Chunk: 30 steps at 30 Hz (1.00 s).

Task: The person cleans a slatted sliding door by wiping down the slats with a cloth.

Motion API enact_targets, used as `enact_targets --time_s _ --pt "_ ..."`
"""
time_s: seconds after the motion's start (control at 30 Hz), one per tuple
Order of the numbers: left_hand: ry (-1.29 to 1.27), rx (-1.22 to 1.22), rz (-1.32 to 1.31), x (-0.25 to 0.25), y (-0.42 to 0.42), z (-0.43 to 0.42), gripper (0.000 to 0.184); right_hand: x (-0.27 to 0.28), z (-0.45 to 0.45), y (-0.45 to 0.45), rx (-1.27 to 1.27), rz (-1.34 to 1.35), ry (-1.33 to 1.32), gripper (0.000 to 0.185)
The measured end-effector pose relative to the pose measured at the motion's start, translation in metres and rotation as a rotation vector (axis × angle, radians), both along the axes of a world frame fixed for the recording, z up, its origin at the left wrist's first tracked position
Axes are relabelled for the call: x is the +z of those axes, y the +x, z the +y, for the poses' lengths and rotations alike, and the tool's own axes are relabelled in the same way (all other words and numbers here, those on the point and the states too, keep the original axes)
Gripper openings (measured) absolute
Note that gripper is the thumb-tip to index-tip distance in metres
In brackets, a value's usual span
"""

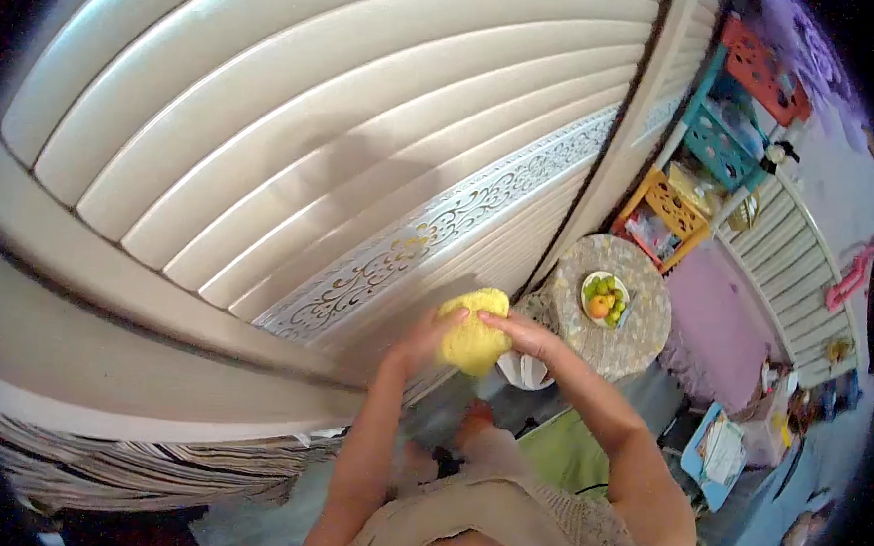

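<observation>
While the left hand [422, 339] and right hand [527, 335] grip the cloth [475, 346] between them, it is bunched before the door [364, 160]; handling in progress, portion done or left unclear.

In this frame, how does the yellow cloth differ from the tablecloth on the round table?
The yellow cloth is plain; the tablecloth is patterned. The yellow cloth is bunched between the left hand and right hand; the tablecloth lies spread beneath the fruit. The yellow cloth looks smaller than the tablecloth. Both appear to be fabric.
</observation>
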State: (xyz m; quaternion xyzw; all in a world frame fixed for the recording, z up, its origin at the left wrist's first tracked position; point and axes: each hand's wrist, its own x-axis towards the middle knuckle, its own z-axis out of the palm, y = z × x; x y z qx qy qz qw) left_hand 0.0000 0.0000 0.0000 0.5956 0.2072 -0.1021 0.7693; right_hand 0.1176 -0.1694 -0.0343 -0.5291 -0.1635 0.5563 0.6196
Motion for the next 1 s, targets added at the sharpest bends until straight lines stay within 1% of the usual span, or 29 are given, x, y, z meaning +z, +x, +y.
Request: enact_targets --time_s 0.07,0.1,0.17,0.2,0.27,0.3,0.33,0.37,0.4,0.47,0.5,0.57,0.6,0.63,0.7,0.73,0.77,0.83,0.87,0.93,0.97,1.0 --pt "0.031 -0.008 0.066 0.012 -0.007 0.002 0.056 0.009 -0.006 -0.009 -0.042 0.090 -0.057 0.061" --pt "0.058 -0.011 -0.076 0.007 0.047 0.013 0.056 0.018 0.005 0.049 -0.051 -0.051 -0.028 0.061" --pt "-0.021 -0.041 -0.148 -0.003 0.034 0.008 0.053 0.024 -0.007 0.037 -0.120 -0.003 0.009 0.057" --pt "-0.028 -0.029 -0.124 -0.005 0.026 0.008 0.053 0.028 -0.009 0.029 -0.158 0.040 0.018 0.055" --pt "0.068 -0.063 -0.177 -0.010 0.034 0.005 0.046 0.027 -0.013 0.046 -0.161 0.063 0.051 0.055" --pt "0.069 -0.050 -0.180 -0.009 0.041 0.003 0.046 0.026 -0.015 0.058 -0.178 0.086 0.092 0.054" --pt "0.095 -0.032 -0.170 -0.008 0.049 -0.001 0.045 0.025 -0.018 0.069 -0.174 0.147 0.119 0.053" --pt "0.120 -0.010 -0.162 -0.006 0.059 -0.007 0.045 0.023 -0.024 0.082 -0.157 0.141 0.114 0.053" --pt "0.118 0.009 -0.168 -0.009 0.068 -0.011 0.045 0.022 -0.029 0.093 -0.192 0.174 0.117 0.053" --pt "0.198 0.146 -0.120 -0.015 0.088 -0.017 0.041 0.023 -0.037 0.122 -0.224 0.196 0.173 0.051" --pt "0.189 0.158 -0.113 -0.010 0.093 -0.026 0.041 0.022 -0.044 0.131 -0.214 0.202 0.160 0.051" --pt "0.111 0.259 -0.142 0.009 0.106 -0.039 0.037 0.024 -0.052 0.153 -0.243 0.271 0.250 0.051" --pt "0.125 0.302 -0.196 0.003 0.111 -0.042 0.034 0.027 -0.055 0.160 -0.262 0.220 0.310 0.052" --pt "0.125 0.319 -0.196 0.000 0.112 -0.044 0.034 0.031 -0.056 0.165 -0.245 0.222 0.306 0.052" --pt "0.077 0.371 -0.190 -0.002 0.112 -0.045 0.035 0.044 -0.054 0.168 -0.553 0.106 0.466 0.053" --pt "0.084 0.383 -0.188 -0.003 0.113 -0.043 0.035 0.062 -0.052 0.164 -0.719 0.031 0.470 0.053" --pt "0.106 0.418 -0.194 -0.006 0.114 -0.041 0.036 0.061 -0.049 0.167 -0.828 -0.090 0.502 0.056" --pt "0.128 0.450 -0.197 -0.006 0.115 -0.040 0.038 0.076 -0.046 0.166 -1.000 -0.316 0.509 0.052" --pt "0.101 0.464 -0.214 -0.007 0.116 -0.040 0.038 0.070 -0.046 0.168 -1.000 -0.315 0.509 0.052" --pt "0.067 0.480 -0.236 -0.016 0.120 -0.039 0.038 0.049 -0.042 0.177 -1.017 -0.598 0.321 0.056" --pt "0.082 0.497 -0.266 -0.023 0.121 -0.038 0.040 0.038 -0.038 0.183 -1.015 -0.602 0.325 0.056" --pt "0.097 0.513 -0.294 -0.029 0.122 -0.036 0.041 0.028 -0.033 0.191 -0.961 -0.730 0.292 0.057"
